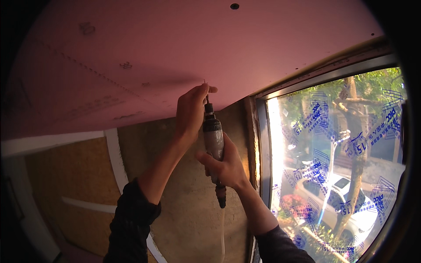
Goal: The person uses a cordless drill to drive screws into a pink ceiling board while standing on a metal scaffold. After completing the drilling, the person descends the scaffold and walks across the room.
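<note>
My right hand (230, 162) is wrapped around the grey body of an inline pneumatic screwdriver (213, 139), which points upward. A pale air hose (223, 233) hangs from its lower end. Above its black nose, the thumb and fingers of my left hand (192, 107) pinch a thin screw (204, 81) at the top of the driver bit (207, 98). The screw's point sticks up past my fingertips, at or very close to the pink plasterboard (184, 49) overhead; I cannot tell whether it touches. My left fingers hide most of the screw.
A driven screw (234, 6) shows dark in the board, with smaller ones along its right edge. At right, a framed window (329, 148) carries printed film; a tree and a white car stand outside. Behind my arms is a bare rough wall (181, 203), with brown panels (75, 171) further left.
</note>
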The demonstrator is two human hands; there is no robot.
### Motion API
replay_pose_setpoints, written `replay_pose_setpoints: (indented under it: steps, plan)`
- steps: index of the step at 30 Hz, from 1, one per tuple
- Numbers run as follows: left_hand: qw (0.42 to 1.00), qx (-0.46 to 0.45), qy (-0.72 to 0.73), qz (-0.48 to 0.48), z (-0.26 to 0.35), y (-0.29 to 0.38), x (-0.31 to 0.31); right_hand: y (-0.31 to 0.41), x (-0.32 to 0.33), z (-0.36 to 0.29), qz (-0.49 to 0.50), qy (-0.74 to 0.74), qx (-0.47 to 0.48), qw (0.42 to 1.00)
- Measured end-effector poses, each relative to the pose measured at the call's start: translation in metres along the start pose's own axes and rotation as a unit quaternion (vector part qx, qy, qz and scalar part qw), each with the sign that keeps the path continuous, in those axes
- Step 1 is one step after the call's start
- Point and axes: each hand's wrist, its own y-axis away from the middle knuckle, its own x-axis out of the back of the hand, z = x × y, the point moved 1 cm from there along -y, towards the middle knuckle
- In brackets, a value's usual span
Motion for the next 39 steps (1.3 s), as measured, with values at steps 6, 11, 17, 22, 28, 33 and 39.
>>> replay_pose_setpoints:
  steps: [6,11,17,22,28,33,39]
  plan:
    - [0.996,0.070,0.041,0.021,-0.018,0.017,0.013,-0.016,-0.006,0.009,-0.001,-0.068,0.019,0.998]
    - [0.995,0.094,0.040,0.000,-0.044,0.052,0.027,-0.027,-0.010,0.010,-0.012,-0.078,0.031,0.996]
    - [0.996,0.063,0.056,0.018,-0.049,0.055,0.033,-0.034,-0.015,0.000,-0.019,-0.101,0.032,0.994]
    - [0.994,0.107,0.002,0.022,-0.034,0.058,0.047,-0.032,-0.024,-0.001,-0.014,-0.094,0.030,0.995]
    - [0.972,0.132,0.145,0.131,-0.146,0.135,0.122,0.002,-0.019,0.024,-0.033,-0.093,-0.024,0.995]
    - [0.596,0.478,0.283,0.580,-0.310,0.434,0.174,0.048,-0.003,0.055,-0.063,-0.044,-0.089,0.993]
    - [0.670,0.499,0.216,0.506,-0.357,0.524,0.141,0.081,0.012,0.078,-0.096,-0.021,-0.169,0.981]
